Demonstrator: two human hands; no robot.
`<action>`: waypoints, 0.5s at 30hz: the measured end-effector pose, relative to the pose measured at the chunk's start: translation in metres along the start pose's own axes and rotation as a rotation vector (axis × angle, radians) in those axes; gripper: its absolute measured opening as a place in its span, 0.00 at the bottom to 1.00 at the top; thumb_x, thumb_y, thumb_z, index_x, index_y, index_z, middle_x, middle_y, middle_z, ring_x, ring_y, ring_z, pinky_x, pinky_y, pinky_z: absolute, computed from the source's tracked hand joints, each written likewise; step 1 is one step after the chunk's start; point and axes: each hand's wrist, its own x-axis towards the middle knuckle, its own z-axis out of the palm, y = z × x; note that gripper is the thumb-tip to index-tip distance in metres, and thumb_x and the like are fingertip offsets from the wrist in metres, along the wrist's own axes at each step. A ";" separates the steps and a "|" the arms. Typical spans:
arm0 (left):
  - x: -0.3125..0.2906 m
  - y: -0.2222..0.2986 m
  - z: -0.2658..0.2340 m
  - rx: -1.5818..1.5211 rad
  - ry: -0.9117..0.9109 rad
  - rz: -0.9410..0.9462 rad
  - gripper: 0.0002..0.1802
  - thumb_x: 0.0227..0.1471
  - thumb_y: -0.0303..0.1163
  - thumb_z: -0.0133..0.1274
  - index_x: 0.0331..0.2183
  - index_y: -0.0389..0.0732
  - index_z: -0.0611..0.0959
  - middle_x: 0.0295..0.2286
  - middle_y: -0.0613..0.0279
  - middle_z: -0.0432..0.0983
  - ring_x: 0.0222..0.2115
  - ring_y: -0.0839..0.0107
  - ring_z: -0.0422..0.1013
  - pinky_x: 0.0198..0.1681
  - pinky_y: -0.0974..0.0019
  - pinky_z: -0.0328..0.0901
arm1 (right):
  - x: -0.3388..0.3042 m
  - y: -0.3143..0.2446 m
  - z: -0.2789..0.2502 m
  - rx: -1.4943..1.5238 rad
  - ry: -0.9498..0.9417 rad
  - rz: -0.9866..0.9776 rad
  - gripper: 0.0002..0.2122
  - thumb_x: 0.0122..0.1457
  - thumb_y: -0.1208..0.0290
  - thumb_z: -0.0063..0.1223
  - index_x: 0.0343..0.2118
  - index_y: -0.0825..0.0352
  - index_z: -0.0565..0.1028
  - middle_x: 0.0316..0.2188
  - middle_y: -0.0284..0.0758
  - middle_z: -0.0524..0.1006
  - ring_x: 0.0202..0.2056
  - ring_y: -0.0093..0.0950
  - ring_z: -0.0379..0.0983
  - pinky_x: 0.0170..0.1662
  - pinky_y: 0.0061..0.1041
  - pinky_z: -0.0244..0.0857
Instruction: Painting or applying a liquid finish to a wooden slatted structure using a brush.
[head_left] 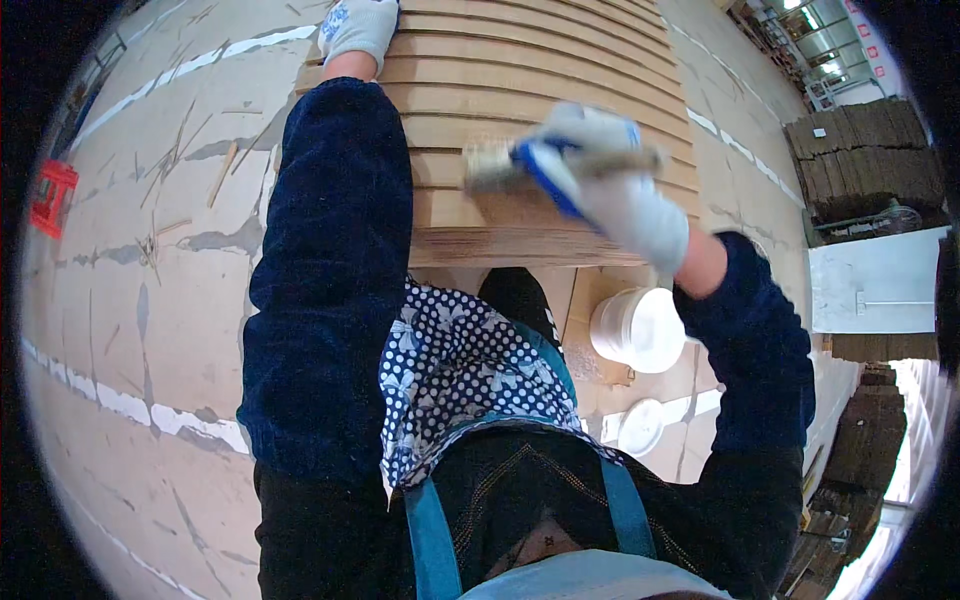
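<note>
The right hand point(610, 190) gripped a brush point(495, 165) tightly over the boards point(520, 60), while the left hand point(358, 28) rested flat on them, fingers hidden.

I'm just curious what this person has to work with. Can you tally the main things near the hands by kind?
Gloved hands: 2 (left, right)
Brush: 1, in the right grip
Cardboard stack: 1
White bucket: 1
White lid: 1
Total: 6
</note>
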 end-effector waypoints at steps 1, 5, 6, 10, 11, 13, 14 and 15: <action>-0.001 0.002 0.001 -0.005 -0.003 0.001 0.22 0.46 0.42 0.48 0.43 0.44 0.74 0.35 0.44 0.74 0.38 0.47 0.70 0.40 0.52 0.65 | -0.010 -0.017 -0.006 -0.005 -0.001 0.003 0.07 0.48 0.68 0.57 0.24 0.66 0.73 0.21 0.37 0.72 0.21 0.35 0.70 0.25 0.30 0.64; 0.002 0.001 0.001 -0.023 -0.025 -0.012 0.22 0.45 0.42 0.48 0.43 0.43 0.74 0.34 0.43 0.75 0.37 0.46 0.70 0.39 0.52 0.65 | -0.013 -0.035 -0.020 0.209 -0.072 0.121 0.05 0.46 0.70 0.57 0.23 0.64 0.73 0.20 0.37 0.71 0.21 0.36 0.70 0.24 0.30 0.63; 0.005 -0.007 -0.006 -0.305 -0.152 0.068 0.22 0.45 0.43 0.48 0.42 0.42 0.74 0.34 0.43 0.75 0.36 0.46 0.70 0.39 0.51 0.65 | -0.008 -0.031 -0.022 0.191 -0.023 0.126 0.05 0.46 0.70 0.57 0.23 0.64 0.73 0.19 0.37 0.71 0.21 0.36 0.69 0.24 0.30 0.63; 0.013 -0.019 -0.001 -0.539 -0.317 0.196 0.27 0.46 0.47 0.48 0.45 0.39 0.73 0.37 0.42 0.73 0.40 0.47 0.69 0.43 0.54 0.63 | 0.010 -0.013 -0.016 -0.113 0.009 0.012 0.05 0.46 0.71 0.57 0.22 0.63 0.73 0.19 0.37 0.72 0.21 0.36 0.70 0.24 0.29 0.63; 0.014 -0.019 0.005 -0.207 -0.210 0.162 0.32 0.46 0.50 0.47 0.48 0.38 0.71 0.41 0.42 0.71 0.44 0.48 0.67 0.46 0.56 0.61 | 0.014 -0.012 -0.014 -0.251 0.001 -0.053 0.05 0.45 0.71 0.57 0.22 0.63 0.73 0.20 0.37 0.72 0.21 0.35 0.70 0.25 0.29 0.64; 0.017 -0.027 0.014 0.122 -0.095 0.129 0.36 0.46 0.52 0.46 0.51 0.37 0.69 0.45 0.42 0.69 0.48 0.49 0.65 0.50 0.58 0.59 | 0.001 -0.025 -0.015 -0.112 -0.061 -0.003 0.06 0.46 0.69 0.57 0.22 0.64 0.73 0.20 0.37 0.72 0.21 0.35 0.70 0.25 0.29 0.64; 0.018 -0.032 0.016 0.113 -0.071 0.147 0.36 0.46 0.53 0.46 0.51 0.37 0.69 0.45 0.42 0.70 0.48 0.49 0.65 0.50 0.58 0.59 | -0.010 -0.033 -0.017 0.025 -0.128 0.051 0.07 0.47 0.68 0.57 0.22 0.64 0.73 0.20 0.37 0.72 0.21 0.35 0.70 0.26 0.30 0.64; 0.019 -0.037 0.017 0.107 -0.046 0.165 0.37 0.46 0.54 0.46 0.51 0.37 0.69 0.45 0.42 0.70 0.47 0.49 0.65 0.50 0.58 0.59 | -0.016 -0.036 -0.016 0.165 -0.193 0.103 0.08 0.47 0.66 0.57 0.22 0.64 0.73 0.20 0.37 0.72 0.21 0.35 0.71 0.27 0.30 0.64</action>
